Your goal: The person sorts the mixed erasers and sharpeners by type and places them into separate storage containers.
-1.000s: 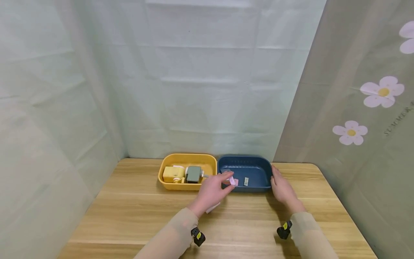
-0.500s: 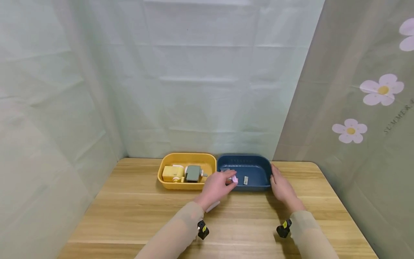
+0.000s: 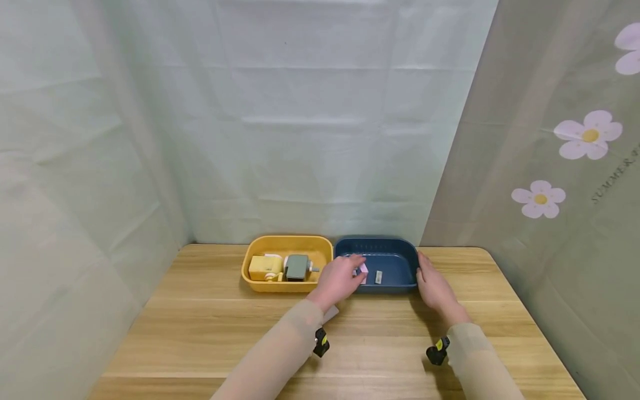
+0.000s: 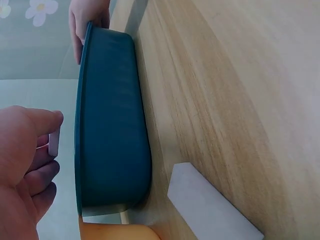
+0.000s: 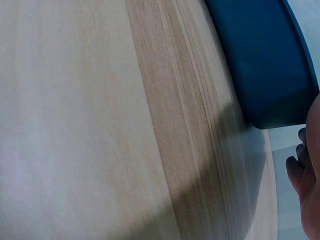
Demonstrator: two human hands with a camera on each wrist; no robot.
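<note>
A small pale purple block [image 3: 364, 268] is pinched between the thumb and fingers of my left hand [image 3: 338, 279]. That hand is over the near left part of the blue bin [image 3: 395, 288]; the left wrist view shows the pinched block [image 4: 54, 143] at the fingertips, outside the bin's rim. In the bin lies a small whitish-grey piece [image 3: 378, 277]. My right hand [image 3: 437, 288] rests against the bin's right end, its fingers fairly straight along the wall. The right wrist view shows only part of the right hand [image 5: 311, 165] beside the bin's corner.
A yellow bin [image 3: 287, 286] touches the blue bin's left side. It holds a yellow boxy thing [image 3: 264, 268] and a grey-green one [image 3: 297, 267]. A white block [image 4: 207, 205] lies on the wooden table [image 3: 200, 333] under the left forearm. Curtains enclose the back and sides.
My left hand has moved slightly forward and right with the purple block, its wrist rising further over the white block. The right hand stays against the bin. The view shifts slightly.
</note>
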